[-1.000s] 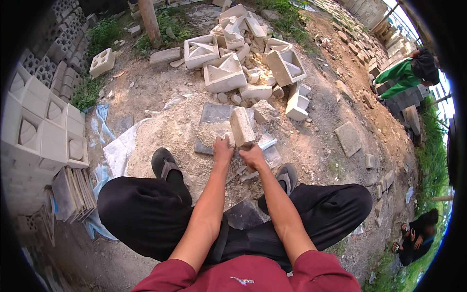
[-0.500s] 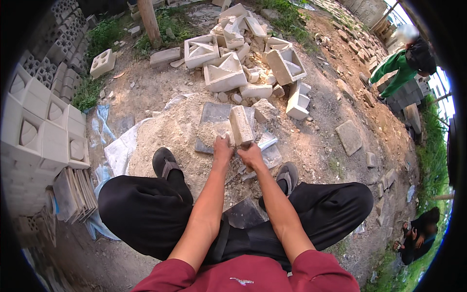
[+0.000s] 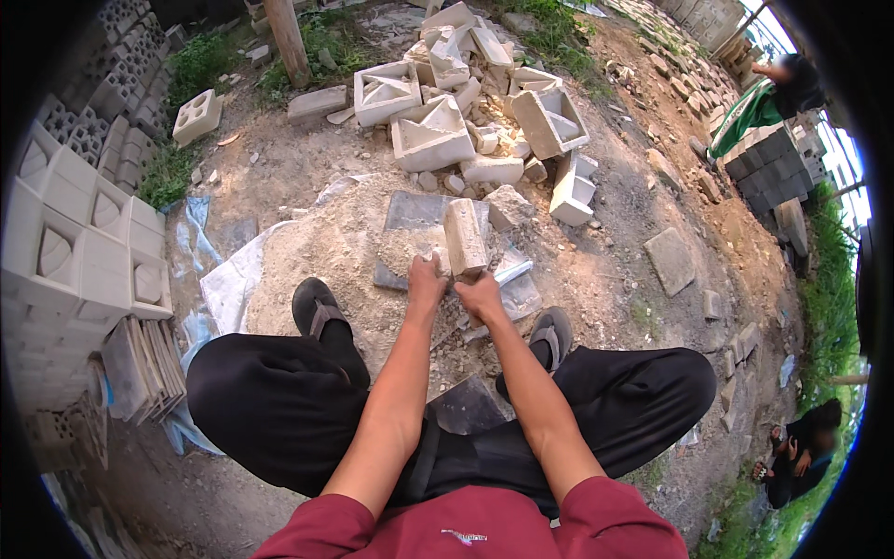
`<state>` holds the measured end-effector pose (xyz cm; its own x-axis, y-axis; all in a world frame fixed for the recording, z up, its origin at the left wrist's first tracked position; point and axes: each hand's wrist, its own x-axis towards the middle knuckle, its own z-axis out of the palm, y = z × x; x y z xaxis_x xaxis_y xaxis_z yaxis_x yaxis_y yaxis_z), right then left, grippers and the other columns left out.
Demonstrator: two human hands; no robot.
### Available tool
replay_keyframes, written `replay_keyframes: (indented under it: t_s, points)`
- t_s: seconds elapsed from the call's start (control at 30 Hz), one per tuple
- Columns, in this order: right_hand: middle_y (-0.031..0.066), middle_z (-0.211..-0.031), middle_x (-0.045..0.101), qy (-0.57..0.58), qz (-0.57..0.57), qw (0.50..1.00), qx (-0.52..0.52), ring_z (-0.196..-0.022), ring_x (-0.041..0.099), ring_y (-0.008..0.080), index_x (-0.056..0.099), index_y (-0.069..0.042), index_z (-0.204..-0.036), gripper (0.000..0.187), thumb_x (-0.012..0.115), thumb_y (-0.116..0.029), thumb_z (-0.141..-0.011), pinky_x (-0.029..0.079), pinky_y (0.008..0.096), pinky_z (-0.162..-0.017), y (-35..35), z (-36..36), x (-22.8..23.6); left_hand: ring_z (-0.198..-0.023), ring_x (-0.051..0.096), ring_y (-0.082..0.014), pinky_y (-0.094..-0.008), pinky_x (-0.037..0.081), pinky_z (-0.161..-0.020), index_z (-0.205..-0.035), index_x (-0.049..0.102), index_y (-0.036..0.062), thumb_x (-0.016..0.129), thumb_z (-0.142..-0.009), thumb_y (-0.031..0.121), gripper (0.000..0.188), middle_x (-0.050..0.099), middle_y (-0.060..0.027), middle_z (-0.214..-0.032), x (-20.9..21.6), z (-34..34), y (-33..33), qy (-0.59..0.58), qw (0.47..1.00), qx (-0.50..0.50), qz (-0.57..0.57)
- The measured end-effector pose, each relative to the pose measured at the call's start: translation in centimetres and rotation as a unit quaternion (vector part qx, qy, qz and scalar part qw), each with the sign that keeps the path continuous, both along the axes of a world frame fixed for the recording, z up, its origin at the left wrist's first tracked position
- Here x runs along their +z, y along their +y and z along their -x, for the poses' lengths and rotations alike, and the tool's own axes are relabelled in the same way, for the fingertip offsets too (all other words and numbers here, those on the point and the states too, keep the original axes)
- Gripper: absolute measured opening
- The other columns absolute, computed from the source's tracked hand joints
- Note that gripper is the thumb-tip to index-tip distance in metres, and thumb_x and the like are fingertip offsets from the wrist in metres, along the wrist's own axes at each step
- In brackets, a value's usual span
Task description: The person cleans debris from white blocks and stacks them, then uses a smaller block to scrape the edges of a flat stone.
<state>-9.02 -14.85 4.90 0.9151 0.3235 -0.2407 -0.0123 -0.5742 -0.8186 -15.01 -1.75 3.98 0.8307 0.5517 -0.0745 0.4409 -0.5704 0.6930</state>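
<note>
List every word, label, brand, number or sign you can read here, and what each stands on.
Shirt: a small pale mark on the front, too small and blurred to read.
Green trousers, upper right: a white marking along the leg, too small to tell whether it is lettering.
Block at the right hand: no text visible.
Nothing else shows readable text.

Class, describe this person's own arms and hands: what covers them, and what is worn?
The left sleeve and right sleeve are maroon and short. Below them, the left forearm and right forearm are bare. The left hand and right hand are ungloved, with no watch or bracelet visible.
</note>
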Motion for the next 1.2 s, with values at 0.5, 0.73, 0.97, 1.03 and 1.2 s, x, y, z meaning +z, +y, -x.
replay_keyframes:
  t_s: [0.5, 0.73, 0.97, 1.03, 1.2]
  points:
    - [0.0256, -0.092, 0.067, 0.002, 0.063, 0.998, 0.021, -0.091, 0.066, 0.0390, 0.063, 0.006, -0.096, 0.047, 0.073, -0.029, -0.067, 0.053, 0.0410, -0.078, 0.4, 0.3, 0.8, -0.099, 0.053, -0.0379, -0.0430, 0.046, -0.089, -0.120, 0.063, 0.0041, 0.070, -0.066, 0.005, 0.055, 0.054, -0.0200, -0.101, -0.5, 0.0, -0.1, -0.002, 1.000, 0.025, 0.017]
    - [0.0199, -0.086, 0.069, -0.010, 0.017, 0.999, 0.029, -0.080, 0.068, 0.0328, 0.063, 0.008, -0.098, 0.047, 0.073, -0.027, -0.067, 0.054, 0.0370, -0.075, 1.0, -1.0, 3.1, -0.099, 0.054, -0.0384, -0.0435, 0.047, -0.087, -0.120, 0.062, 0.0039, 0.070, -0.066, 0.006, 0.055, 0.054, -0.0208, -0.101, -0.4, 0.5, 0.3, 0.000, 0.999, 0.041, 0.015]
    - [0.0191, -0.086, 0.069, -0.048, -0.064, 0.996, -0.027, -0.080, 0.067, 0.0282, 0.061, 0.007, -0.095, 0.044, 0.072, -0.026, -0.067, 0.053, 0.0369, -0.072, 2.6, -0.3, 3.9, -0.099, 0.054, -0.0383, -0.0433, 0.048, -0.084, -0.119, 0.063, 0.0036, 0.072, -0.066, 0.010, 0.054, 0.054, -0.0204, -0.101, -0.7, 0.9, 0.4, -0.003, 0.998, 0.062, 0.029]
    - [0.0207, -0.088, 0.069, -0.021, 0.020, 1.000, -0.004, -0.084, 0.068, 0.0311, 0.062, 0.006, -0.098, 0.046, 0.072, -0.026, -0.067, 0.053, 0.0375, -0.074, 0.8, -0.2, 0.6, -0.098, 0.054, -0.0372, -0.0431, 0.048, -0.084, -0.116, 0.064, 0.0042, 0.074, -0.065, 0.011, 0.052, 0.054, -0.0195, -0.100, -0.2, -0.4, -0.4, 0.014, 0.999, 0.037, 0.025]
    - [0.0266, -0.093, 0.068, 0.087, 0.108, 0.988, 0.060, -0.092, 0.067, 0.0372, 0.063, 0.007, -0.100, 0.052, 0.074, -0.030, -0.064, 0.053, 0.0397, -0.080, 1.1, -0.5, 2.1, -0.098, 0.054, -0.0360, -0.0423, 0.047, -0.086, -0.113, 0.065, 0.0025, 0.074, -0.064, 0.012, 0.050, 0.053, -0.0188, -0.099, -1.2, 0.6, 0.7, -0.003, 0.999, 0.041, 0.007]
